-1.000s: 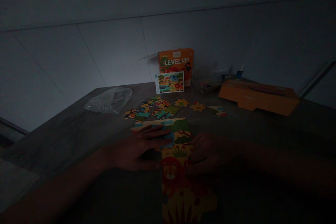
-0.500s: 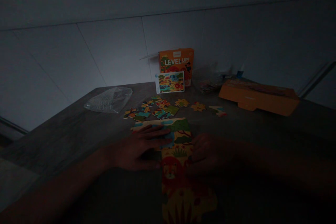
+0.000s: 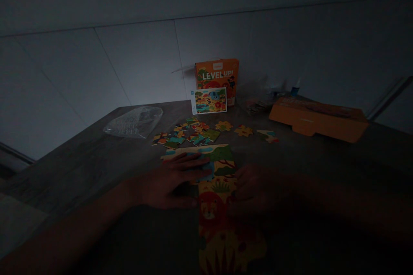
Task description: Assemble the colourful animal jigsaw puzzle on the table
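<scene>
In the dim head view, a partly joined jigsaw puzzle (image 3: pixel 211 212) lies on the table, showing a red lion, green trees and a blue shape. My left hand (image 3: pixel 174 182) rests flat across its upper left part, fingers stretched out and apart, thumb by the lion's left side. My right hand (image 3: pixel 253 189) is at the puzzle's right edge. Its fingers are bent and closed against the edge, the thumb near the lion's mane. Shadow hides much of this hand. Just beyond the puzzle lies a pile of loose puzzle pieces (image 3: pixel 203 136).
A picture card (image 3: pixel 210 101) leans on an orange box (image 3: pixel 217 73) at the back. A clear plastic bag (image 3: pixel 135 122) lies back left. At right are an orange box lid (image 3: pixel 318 122), a small blue bottle (image 3: pixel 294 89) and another clear bag (image 3: pixel 256 101).
</scene>
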Demonstrator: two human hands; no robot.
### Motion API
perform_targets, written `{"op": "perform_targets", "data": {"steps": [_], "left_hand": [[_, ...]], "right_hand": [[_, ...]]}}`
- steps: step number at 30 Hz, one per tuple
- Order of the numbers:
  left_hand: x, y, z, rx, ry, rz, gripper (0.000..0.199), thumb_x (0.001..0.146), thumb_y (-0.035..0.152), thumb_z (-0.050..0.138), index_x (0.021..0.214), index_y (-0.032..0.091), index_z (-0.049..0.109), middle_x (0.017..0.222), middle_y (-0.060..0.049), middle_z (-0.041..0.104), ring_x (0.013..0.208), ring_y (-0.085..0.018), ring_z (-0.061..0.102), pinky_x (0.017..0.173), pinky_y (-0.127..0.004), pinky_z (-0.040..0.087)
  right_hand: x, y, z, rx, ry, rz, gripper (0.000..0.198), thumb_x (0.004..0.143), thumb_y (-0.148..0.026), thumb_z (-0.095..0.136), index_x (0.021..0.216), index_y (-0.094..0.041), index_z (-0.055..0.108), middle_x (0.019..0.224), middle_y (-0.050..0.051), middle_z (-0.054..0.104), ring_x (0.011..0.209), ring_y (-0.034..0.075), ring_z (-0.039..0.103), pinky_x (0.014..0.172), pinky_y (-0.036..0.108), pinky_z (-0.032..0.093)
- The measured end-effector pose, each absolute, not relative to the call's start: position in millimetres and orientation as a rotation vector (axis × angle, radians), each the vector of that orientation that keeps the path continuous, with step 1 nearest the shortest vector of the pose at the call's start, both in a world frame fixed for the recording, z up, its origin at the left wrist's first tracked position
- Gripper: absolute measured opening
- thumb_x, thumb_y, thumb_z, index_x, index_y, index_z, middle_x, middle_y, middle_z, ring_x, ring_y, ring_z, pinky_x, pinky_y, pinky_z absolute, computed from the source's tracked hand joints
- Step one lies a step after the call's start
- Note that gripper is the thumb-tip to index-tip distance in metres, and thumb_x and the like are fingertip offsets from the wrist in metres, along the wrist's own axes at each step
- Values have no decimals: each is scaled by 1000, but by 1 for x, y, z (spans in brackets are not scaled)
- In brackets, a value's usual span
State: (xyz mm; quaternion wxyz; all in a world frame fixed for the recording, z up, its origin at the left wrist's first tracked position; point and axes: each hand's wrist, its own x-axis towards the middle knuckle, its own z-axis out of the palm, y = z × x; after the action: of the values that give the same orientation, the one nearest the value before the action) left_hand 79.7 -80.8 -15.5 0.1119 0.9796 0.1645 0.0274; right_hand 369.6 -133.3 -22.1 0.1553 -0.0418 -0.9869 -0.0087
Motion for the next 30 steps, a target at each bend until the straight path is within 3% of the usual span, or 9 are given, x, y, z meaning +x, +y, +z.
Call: {"op": "perform_targets", "data": {"steps": [16,22,30], "left_hand": [[80,-78,-17,2873,482,66,73,96,53,63,158,31,33,168,-8,22,154,-35,24,125,-59,19],[80,-79,-14,2862,504,69,73,95,54,64,158,31,35,168,-8,23,154,-36,24,125,-59,21],[79,-77,-15,2876,478,74,74,95,51,65,159,32,32,168,-7,23,154,-36,24,125,-59,19]], "right_hand": [[369,-135,-24,-97,-2852,-46,20,98,-15,58,78,-17,59,68,-2,64,61,12,54,57,31,33],[367,-140,-20,-59,-2815,8,9,94,-20,63,85,-17,61,68,-2,64,59,13,54,54,32,32],[367,-141,-19,-55,-2827,6,10,91,-20,69,84,-16,63,70,-3,66,60,12,55,55,31,33]]}}
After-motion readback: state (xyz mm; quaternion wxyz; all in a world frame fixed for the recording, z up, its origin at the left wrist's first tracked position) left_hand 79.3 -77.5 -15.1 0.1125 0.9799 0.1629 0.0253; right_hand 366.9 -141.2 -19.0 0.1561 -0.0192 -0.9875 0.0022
